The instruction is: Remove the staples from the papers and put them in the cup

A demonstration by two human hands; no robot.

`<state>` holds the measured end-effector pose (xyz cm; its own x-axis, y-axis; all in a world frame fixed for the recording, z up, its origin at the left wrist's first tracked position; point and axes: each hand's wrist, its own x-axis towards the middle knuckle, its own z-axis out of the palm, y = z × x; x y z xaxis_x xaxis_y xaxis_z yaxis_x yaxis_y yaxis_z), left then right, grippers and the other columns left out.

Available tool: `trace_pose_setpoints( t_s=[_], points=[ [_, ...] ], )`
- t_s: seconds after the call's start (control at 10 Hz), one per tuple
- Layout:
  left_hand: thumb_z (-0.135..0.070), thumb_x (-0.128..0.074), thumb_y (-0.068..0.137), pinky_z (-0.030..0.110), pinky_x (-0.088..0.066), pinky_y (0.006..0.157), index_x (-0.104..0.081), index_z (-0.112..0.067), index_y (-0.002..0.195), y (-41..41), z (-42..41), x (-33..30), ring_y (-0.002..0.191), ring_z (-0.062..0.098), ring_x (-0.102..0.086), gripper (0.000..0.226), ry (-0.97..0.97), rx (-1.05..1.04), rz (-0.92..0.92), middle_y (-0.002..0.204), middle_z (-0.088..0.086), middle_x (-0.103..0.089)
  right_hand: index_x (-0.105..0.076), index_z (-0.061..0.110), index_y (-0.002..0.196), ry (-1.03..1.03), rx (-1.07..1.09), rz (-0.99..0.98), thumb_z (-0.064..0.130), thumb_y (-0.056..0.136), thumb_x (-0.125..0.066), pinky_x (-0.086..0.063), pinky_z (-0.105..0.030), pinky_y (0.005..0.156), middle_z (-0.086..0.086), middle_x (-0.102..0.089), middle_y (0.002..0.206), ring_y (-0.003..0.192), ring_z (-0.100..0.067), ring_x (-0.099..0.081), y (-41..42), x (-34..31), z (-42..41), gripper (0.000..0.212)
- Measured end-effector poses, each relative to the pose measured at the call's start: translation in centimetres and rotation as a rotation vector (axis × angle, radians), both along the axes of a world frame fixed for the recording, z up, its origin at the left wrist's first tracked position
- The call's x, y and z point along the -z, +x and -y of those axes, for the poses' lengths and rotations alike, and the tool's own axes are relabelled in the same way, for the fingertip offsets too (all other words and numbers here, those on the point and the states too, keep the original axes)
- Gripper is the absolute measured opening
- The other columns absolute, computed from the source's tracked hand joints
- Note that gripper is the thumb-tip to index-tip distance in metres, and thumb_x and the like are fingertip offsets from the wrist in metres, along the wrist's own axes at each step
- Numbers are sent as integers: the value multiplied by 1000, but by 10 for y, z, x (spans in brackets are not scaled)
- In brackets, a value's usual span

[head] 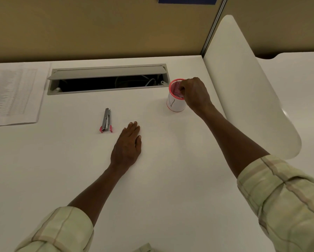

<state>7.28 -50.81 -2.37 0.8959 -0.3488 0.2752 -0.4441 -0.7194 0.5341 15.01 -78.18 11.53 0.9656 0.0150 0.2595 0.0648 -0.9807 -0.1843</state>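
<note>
Right hand (194, 93) fingertips hidden inside red-rimmed white paper cup (176, 102); any staple unseen. Printed sheet (12, 93) text blurred, cut by left edge.

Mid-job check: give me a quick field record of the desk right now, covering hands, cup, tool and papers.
left hand: flat on the desk, fingers straight, holds nothing
right hand: over the cup's mouth, fingertips curled together; any staple too small to see
cup: upright, red rim, right of the cable hatch
staple remover: lying untouched, beside left hand
papers: far left, flat

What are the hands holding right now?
The left hand lies flat on the desk, holding nothing. The right hand has its fingers curled over the cup; whether they pinch a staple cannot be told.
</note>
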Motion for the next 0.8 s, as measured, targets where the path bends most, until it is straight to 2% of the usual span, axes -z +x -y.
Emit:
trace_pose_setpoints(
  t_s=[0.2,0.3,0.4,0.5,0.6,0.7,0.8],
  points=[
    [-20,-44,98,38,-29,118,-51,-3,137,0,-1,0,140,20,-39,44,7,-2,-17,148,11,-46,-67,1,116,0,-5,-41,17,87,-70,-54,-39,88,-20,-70,113,101,-33,-66,-4,-4,-3,34],
    [-20,-43,98,37,-29,118,-51,-3,137,0,-1,1,140,20,-39,44,12,0,-14,148,10,-46,-65,-1,114,41,40,89,14,89,-66,-54,-41,80,-21,-71,107,97,-34,-65,-10,-3,-6,30],
    [-21,-41,98,38,-29,118,-51,-3,138,0,-1,1,141,20,-39,45,10,-9,-34,148,10,-45,-63,-2,116,68,66,138,7,84,-69,-54,-40,74,-22,-69,103,96,-34,-61,-20,0,-12,33],
    [-23,-40,99,38,-29,118,-51,-3,138,0,-1,2,141,20,-39,45,8,-11,-31,148,9,-45,-65,0,111,63,115,187,6,86,-61,-55,-40,68,-20,-69,96,90,-33,-61,-27,2,-16,26],
    [-23,-40,99,38,-29,118,-51,-3,137,0,-1,0,141,19,-39,45,7,-11,-38,148,9,-45,-65,1,97,93,196,252,13,90,-51,-54,-37,60,-18,-69,88,78,-32,-62,-36,3,-24,20],
    [-27,-35,100,38,-27,118,-49,-3,139,1,-2,4,142,20,-36,48,17,3,-36,150,8,-43,-61,4,99,155,247,269,17,95,-48,-55,-39,62,-16,-70,92,78,-30,-63,-46,7,-29,19],
    [-30,-32,100,33,-21,120,-46,-3,141,0,-2,-1,144,18,-31,52,14,17,-112,152,7,-39,-59,5,100,202,217,259,15,91,-58,-52,-37,64,-15,-69,94,80,-29,-62,-58,17,-35,13]
  ],
)
